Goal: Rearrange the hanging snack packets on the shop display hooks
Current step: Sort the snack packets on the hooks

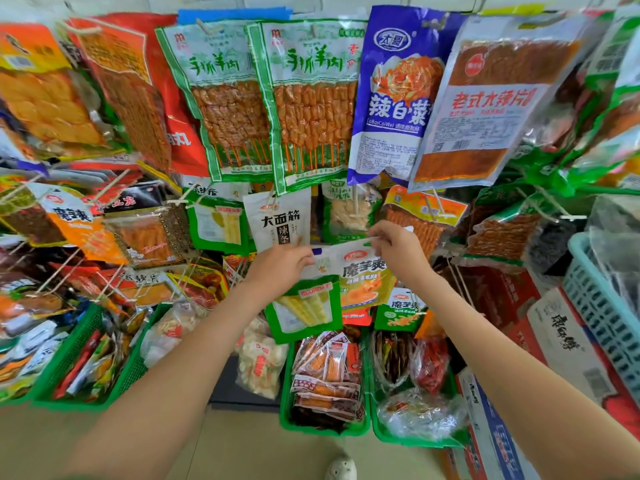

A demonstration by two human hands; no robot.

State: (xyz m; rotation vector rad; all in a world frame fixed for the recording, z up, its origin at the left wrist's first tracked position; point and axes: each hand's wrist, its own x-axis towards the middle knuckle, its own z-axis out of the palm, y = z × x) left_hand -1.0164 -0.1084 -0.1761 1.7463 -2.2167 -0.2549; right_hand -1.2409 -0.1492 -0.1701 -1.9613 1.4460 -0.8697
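Note:
My left hand (282, 266) and my right hand (398, 249) both hold snack packets in the middle of the display. The right hand pinches the top edge of a white-and-orange packet (363, 282). The left hand grips the tops of this packet and of a green packet (303, 310) showing pale yellow strips, which hangs in front and lower. Behind the hands hang a white packet with black characters (278, 220) and an orange packet (420, 220). Above them hang two green skewer packets (311, 98), a blue packet (394, 95) and a clear red-label packet (491, 102).
Green baskets (287, 403) full of small packets stand on the floor below. More packets crowd the hooks at left (69, 220) and right (502, 233). A pale blue basket (595, 313) and cardboard boxes (561, 334) stand at the right. A shoe tip (341, 469) shows at the bottom.

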